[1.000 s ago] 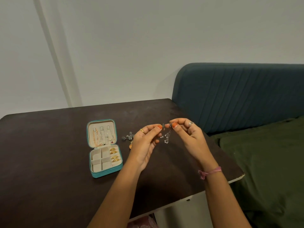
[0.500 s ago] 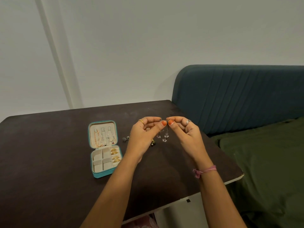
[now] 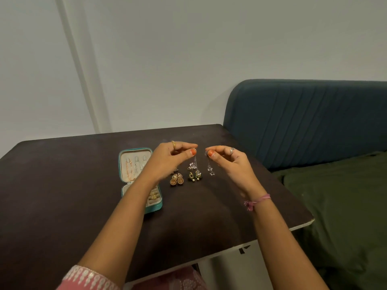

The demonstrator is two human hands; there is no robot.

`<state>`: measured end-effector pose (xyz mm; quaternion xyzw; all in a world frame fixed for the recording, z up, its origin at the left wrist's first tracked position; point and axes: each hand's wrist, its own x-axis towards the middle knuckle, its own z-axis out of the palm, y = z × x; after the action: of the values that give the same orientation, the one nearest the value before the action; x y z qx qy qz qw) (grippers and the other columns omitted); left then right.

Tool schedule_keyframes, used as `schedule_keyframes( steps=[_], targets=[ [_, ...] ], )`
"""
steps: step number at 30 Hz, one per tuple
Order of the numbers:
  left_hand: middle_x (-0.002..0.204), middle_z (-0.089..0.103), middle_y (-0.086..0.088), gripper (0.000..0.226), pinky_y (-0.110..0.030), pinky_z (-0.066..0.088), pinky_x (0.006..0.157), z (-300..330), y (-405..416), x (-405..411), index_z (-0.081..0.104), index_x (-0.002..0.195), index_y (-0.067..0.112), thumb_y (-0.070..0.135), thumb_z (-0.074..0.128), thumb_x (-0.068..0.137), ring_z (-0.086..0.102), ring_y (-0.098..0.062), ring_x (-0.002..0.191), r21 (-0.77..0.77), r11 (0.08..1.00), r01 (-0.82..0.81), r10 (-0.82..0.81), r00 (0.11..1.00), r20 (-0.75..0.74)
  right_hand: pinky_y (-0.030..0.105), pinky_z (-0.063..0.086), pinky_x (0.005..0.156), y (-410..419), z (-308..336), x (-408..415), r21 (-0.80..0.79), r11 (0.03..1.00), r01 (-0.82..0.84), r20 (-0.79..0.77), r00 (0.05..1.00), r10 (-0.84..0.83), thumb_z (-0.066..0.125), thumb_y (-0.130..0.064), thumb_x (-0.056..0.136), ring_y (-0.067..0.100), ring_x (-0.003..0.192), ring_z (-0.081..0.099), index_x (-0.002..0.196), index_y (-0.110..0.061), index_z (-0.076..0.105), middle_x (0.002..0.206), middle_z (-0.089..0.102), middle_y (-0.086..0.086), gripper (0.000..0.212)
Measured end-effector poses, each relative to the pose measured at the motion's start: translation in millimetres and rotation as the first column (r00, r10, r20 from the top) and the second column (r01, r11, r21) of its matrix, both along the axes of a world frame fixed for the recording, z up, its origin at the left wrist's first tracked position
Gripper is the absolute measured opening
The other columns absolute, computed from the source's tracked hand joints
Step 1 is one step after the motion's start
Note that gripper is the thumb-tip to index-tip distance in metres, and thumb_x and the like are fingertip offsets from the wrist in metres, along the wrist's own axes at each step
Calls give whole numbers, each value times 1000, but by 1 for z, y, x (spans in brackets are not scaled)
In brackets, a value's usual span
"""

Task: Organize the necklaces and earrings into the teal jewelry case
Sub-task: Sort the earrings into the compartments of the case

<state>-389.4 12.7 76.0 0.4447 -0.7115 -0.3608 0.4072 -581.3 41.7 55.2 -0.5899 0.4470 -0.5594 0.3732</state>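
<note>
The teal jewelry case lies open on the dark table, necklaces hanging in its lid and gold pieces in its tray; my left forearm hides part of the tray. My left hand pinches a silver dangling earring by its top. My right hand pinches a matching silver earring. Both earrings hang above the table, a small gap between them. Below them lie a gold earring pair and a green earring pair.
A blue upholstered headboard and a dark green bedsheet border the table on the right. The table's right front corner is near my right forearm. A white wall stands behind.
My hands have drawn apart, separating the two silver earrings that were held together, one now in each hand. The gold and green earring pairs on the table have come into view.
</note>
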Motion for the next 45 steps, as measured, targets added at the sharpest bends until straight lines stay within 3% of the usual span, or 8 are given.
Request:
schedule_keyframes(
  steps=[8,16,19,23,25,28,35,45],
  targets=[
    [79,70,9,11,-6,45,61,-20,-9,14,68,95,21,24,71,84,63,6,72,-4,998,-57,56,977,205,16,51,79,-22,-30,6,15,1000,-24,-195,980,26,65,-17,89,2,87,65,97,-19,71,95,72,-3,11],
    [73,69,5,8,-4,36,54,-45,-10,15,73,93,21,20,68,86,56,-1,63,11,996,-88,76,912,404,22,53,82,-31,-62,19,48,997,-65,-312,947,77,67,-16,87,8,89,67,96,-22,71,95,72,-3,11],
    [80,70,3,8,-6,34,55,-52,-10,10,74,90,19,16,70,84,54,1,65,40,991,-132,101,893,439,19,52,80,-32,-69,23,59,996,-71,-375,923,88,68,-16,87,5,87,66,91,-29,69,91,71,-8,14],
    [94,73,-3,13,-22,47,81,-58,-12,6,74,95,12,12,72,81,65,-14,90,61,980,-187,133,859,494,11,46,73,-34,-75,25,87,993,-76,-431,896,106,66,-15,88,0,81,64,93,-27,70,89,71,-9,13],
    [93,73,-5,10,-30,51,86,-60,-14,5,73,91,12,11,70,82,66,-18,92,70,977,-204,136,835,532,9,45,72,-35,-77,26,109,991,-75,-452,885,116,65,-14,88,-4,78,62,92,-26,69,87,70,-9,13],
    [91,72,-7,12,-33,53,84,-67,-20,4,73,88,10,8,62,84,66,-21,89,58,973,-222,144,787,600,5,42,70,-36,-77,28,142,988,-60,-487,865,122,64,-13,89,-11,72,59,95,-20,71,82,68,-12,11],
    [97,67,-12,21,-37,54,81,-80,-27,-7,70,94,8,18,53,86,65,-30,92,6,960,-278,197,692,694,6,43,64,-39,-84,32,195,980,-43,-506,851,138,62,-14,90,-1,69,55,94,-19,71,78,65,-10,11],
    [104,69,-12,22,-36,54,82,-86,-35,-11,71,102,11,18,61,84,65,-29,97,54,959,-280,157,675,721,3,39,60,-42,-92,33,225,974,-1,-537,835,125,61,-17,91,1,66,48,97,-20,72,83,58,1,12]
  ],
)
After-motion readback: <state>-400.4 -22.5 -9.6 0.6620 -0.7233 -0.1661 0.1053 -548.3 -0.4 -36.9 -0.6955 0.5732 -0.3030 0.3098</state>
